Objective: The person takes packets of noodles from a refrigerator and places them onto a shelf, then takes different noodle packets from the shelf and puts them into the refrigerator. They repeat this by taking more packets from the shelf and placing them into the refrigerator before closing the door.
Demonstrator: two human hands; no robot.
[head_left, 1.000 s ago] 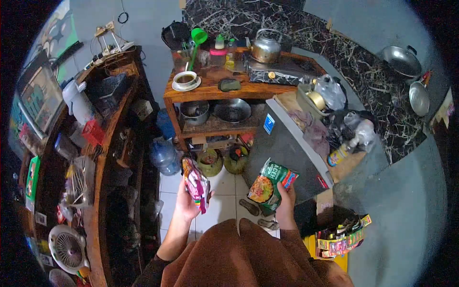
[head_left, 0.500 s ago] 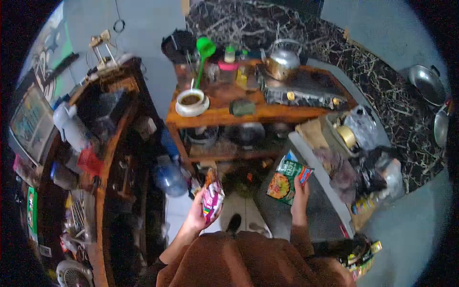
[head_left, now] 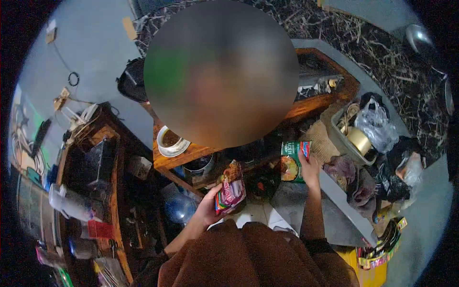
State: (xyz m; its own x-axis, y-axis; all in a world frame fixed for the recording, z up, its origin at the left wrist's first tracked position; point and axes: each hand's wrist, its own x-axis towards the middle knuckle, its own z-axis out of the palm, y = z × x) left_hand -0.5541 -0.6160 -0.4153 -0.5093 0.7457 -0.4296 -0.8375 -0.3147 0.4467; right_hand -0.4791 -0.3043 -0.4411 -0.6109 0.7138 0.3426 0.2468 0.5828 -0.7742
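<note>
Both hands are loaded here: left hand [head_left: 206, 210] gripping a purple packet [head_left: 230, 190], fingers wrapped round its lower end, right hand [head_left: 311, 173] pinching a green packet [head_left: 290, 162] by its side. Setting either down would call for care: there's a filled bowl [head_left: 169, 137] near the wooden table's edge [head_left: 193, 153], a cluttered bin [head_left: 342, 143] over to the right, and blur hiding most of the tabletop.
</note>
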